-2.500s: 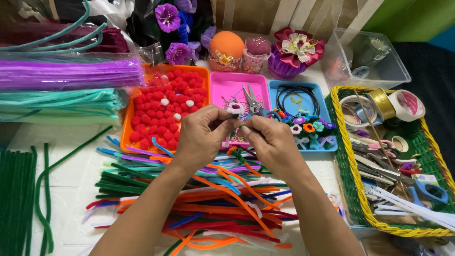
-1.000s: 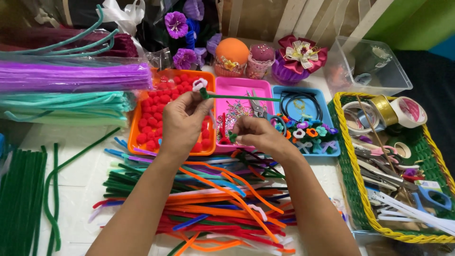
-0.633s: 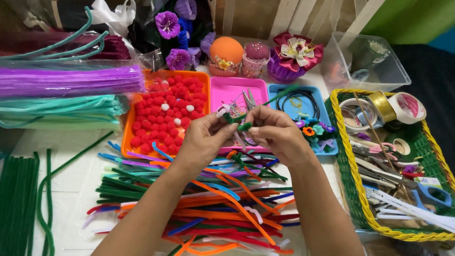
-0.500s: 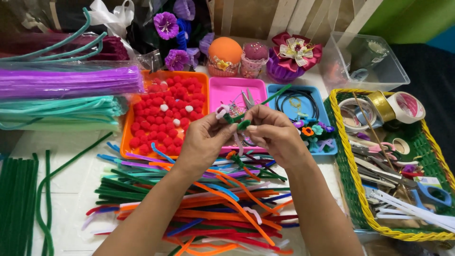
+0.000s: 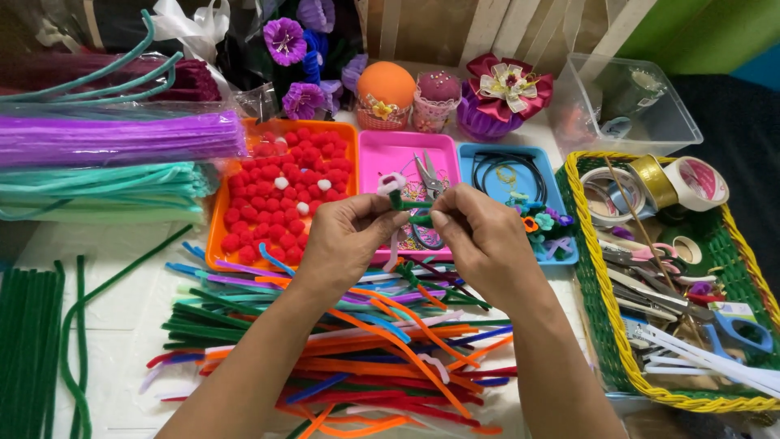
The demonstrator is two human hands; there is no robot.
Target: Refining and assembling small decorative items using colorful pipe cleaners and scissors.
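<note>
- Hidden: the middle of the green pipe cleaner (image 5: pixel 410 208) is covered by the fingertips of both hands; its full length cannot be made out.
- Part of the pink tray (image 5: pixel 390 154) and the scissors (image 5: pixel 427 175) lying in it are masked by the hands.
- The right edge of the woven basket (image 5: pixel 601 341) and the green stems at the far left are cut off by the frame.
- The pipe cleaner is seen as a short, fuzzy green stem, bent, with a small white-and-pink tuft (image 5: pixel 392 182) at its upper left end.
- It is held in the air above the pink tray, between the two hands, over the loose pile of coloured pipe cleaners (image 5: pixel 341 349).
- Left hand (image 5: pixel 345 244): fingers curled narrow, thumb and forefinger pinched on the stem just below the tuft.
- Right hand (image 5: pixel 483 240): fingers closed narrow, the stem's other end pinched at the fingertips.
- An orange tray of red pompoms (image 5: pixel 280 191) is noted just left of the hands, a blue tray (image 5: pixel 520 175) just to the right.
</note>
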